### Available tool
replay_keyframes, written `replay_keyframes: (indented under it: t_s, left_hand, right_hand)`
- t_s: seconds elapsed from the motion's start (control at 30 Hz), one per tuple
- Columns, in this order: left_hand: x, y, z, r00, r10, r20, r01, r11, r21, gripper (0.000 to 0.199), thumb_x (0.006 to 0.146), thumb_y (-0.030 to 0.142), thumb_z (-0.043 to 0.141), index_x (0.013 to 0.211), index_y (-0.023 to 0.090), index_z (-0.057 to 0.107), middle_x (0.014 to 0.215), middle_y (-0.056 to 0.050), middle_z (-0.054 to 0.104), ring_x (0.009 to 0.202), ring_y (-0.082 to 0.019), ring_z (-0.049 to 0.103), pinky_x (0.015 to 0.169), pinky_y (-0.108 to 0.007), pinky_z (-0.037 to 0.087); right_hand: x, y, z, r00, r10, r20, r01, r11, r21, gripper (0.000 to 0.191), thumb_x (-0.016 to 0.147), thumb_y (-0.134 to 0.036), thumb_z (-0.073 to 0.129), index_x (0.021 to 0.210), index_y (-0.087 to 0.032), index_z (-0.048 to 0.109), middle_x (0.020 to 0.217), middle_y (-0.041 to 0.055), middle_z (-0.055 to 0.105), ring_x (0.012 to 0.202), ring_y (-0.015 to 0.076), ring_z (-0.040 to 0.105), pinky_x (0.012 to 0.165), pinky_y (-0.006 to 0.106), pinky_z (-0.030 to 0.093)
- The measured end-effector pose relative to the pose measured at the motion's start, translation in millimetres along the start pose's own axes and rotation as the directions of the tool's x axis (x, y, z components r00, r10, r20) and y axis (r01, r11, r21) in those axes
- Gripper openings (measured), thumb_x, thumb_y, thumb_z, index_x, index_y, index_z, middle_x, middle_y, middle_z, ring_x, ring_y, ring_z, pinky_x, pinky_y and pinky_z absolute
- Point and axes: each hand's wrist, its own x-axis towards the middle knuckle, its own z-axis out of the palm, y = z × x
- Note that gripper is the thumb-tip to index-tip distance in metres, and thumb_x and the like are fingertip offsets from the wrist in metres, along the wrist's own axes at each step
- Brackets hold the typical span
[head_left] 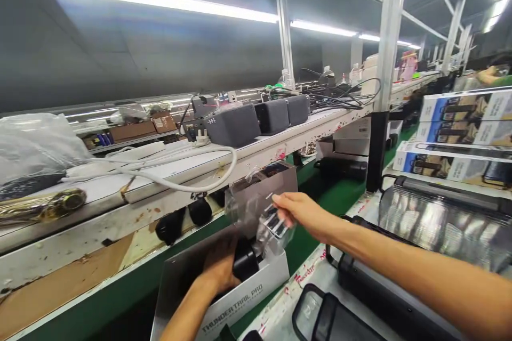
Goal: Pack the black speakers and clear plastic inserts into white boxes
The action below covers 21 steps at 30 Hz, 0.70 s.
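Observation:
My left hand [221, 265] reaches into an open white carton [236, 298] printed "THUNDER TRAIL PRO" and rests on a black device [245, 262] inside it. My right hand [303, 214] pinches a clear plastic bag [269, 224] with a small dark-striped item in it, just above the carton. The carton's grey lid flap [266, 186] stands up behind the bag. The carton sits on a green conveyor belt [320, 197].
A white shelf [248, 160] above the belt carries three grey cube chargers [256, 120], a white cable [180, 181] and tangled black wires. Black speakers in plastic [436, 224] lie at right, printed boxes [460, 133] stacked behind. Black round parts [184, 218] sit under the shelf.

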Motion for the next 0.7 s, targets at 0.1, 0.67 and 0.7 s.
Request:
replay_keyframes:
  t_s: [0.1, 0.67, 0.7]
  left_hand:
    - [6.1, 0.6, 3.8, 0.998, -0.039, -0.042, 0.039, 0.999, 0.0, 0.116, 0.052, 0.024, 0.089, 0.154, 0.013, 0.035, 0.16, -0.022, 0.034, 0.148, -0.042, 0.033, 0.123, -0.05, 0.033]
    - [-39.0, -41.3, -32.9, 0.952, -0.041, -0.303, -0.073, 0.931, -0.358, 0.098, 0.069, 0.048, 0.077, 0.152, 0.025, 0.03, 0.156, -0.01, 0.043, 0.148, -0.034, 0.035, 0.125, -0.05, 0.032]
    - [-36.4, -41.2, -29.7, 0.958, 0.003, -0.288, -0.092, 0.951, -0.296, 0.095, 0.071, 0.045, 0.077, 0.152, 0.024, 0.031, 0.156, -0.01, 0.042, 0.148, -0.034, 0.034, 0.126, -0.05, 0.031]
  right_hand:
    - [30.2, 18.3, 23.7, 0.987, 0.138, -0.083, -0.116, 0.967, 0.229, 0.026, 0.095, -0.028, 0.06, 0.074, -0.016, 0.054, 0.061, -0.0007, 0.059, 0.045, 0.0064, 0.046, 0.049, 0.019, 0.039]
    - [62.9, 65.5, 46.8, 0.954, 0.294, 0.062, -0.284, 0.949, -0.141, 0.014, 0.091, -0.025, 0.064, 0.083, -0.014, 0.06, 0.062, 0.0052, 0.068, 0.047, 0.0135, 0.057, 0.046, 0.023, 0.048]
    - [62.7, 67.2, 47.3, 0.952, 0.298, 0.065, -0.28, 0.939, -0.198, 0.014, 0.091, -0.025, 0.063, 0.084, -0.014, 0.061, 0.064, 0.0068, 0.069, 0.051, 0.0157, 0.06, 0.048, 0.025, 0.05]
